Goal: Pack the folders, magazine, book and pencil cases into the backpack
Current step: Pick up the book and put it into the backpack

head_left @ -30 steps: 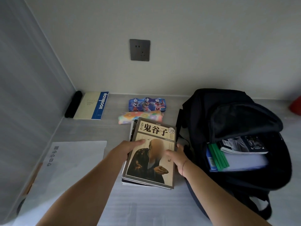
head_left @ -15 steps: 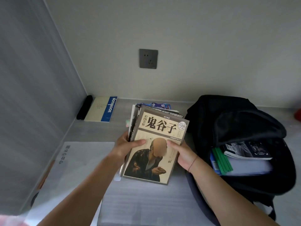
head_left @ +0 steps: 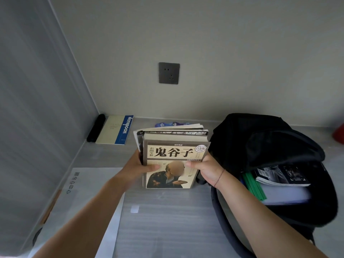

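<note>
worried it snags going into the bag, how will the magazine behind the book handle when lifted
Probably floppy: the magazine has top pages fanning apart behind the book. Likely light and thin, so it could slip out unless the left hand and right hand pinch the stack together. The thick book should brace it.

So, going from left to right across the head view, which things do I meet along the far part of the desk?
Black roll → notebook with a blue spine → book held up off the desk → open black backpack → red thing at the right edge.
</note>
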### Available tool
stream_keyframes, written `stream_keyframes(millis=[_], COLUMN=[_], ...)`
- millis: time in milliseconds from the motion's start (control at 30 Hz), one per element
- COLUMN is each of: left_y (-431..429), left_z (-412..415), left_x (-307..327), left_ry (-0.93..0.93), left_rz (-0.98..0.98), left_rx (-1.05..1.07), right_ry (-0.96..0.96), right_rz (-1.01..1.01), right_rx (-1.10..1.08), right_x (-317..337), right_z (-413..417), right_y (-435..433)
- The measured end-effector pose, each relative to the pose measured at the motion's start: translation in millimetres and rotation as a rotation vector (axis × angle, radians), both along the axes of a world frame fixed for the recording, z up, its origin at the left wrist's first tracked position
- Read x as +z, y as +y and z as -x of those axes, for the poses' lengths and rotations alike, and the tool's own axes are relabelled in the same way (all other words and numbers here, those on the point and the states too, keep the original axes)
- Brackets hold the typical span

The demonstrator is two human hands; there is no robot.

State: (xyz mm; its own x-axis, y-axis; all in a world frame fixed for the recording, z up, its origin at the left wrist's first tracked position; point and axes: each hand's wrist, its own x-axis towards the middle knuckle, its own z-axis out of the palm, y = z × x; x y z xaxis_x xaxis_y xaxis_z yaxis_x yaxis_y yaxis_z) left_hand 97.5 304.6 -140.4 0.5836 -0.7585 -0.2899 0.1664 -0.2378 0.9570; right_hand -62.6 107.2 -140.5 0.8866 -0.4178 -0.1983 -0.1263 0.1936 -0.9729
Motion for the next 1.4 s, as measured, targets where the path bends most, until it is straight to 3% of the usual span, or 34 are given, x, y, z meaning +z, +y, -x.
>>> stream_keyframes(millis=[300,467,733,933,1033,1167,1400], left_y=[7,9,3,-44,-78,-128,-216], left_z=[-3,4,9,32,61,116,222], left_x=[-16,-30,-8,37,56,69,53], left_ry=[0.058,0.08,-0.063,0.269,0.366,0.354,0.255], left_rz=[-0.041,-0.019,-0.129,-0.165,-0.103,-0.106,-0.28], left_rx=[0.013,0.005,0.0,0.208,0.223,0.149,0.009], right_ry=[0.046,0.209,0.231,0.111,0.097,0.047,0.079], right_rz=[-0.083,0.072,0.154,-0.072,-0.06,-0.111,-0.217], right_rx=[-0.061,0.018,0.05,-0.127,-0.14,-0.19,-0.333], right_x=[-24,-36,-30,13,36,40,21], right_z=[-1,-1,15,34,67,132,270], right_y=[10,13,8,-10,-41,-79,-132])
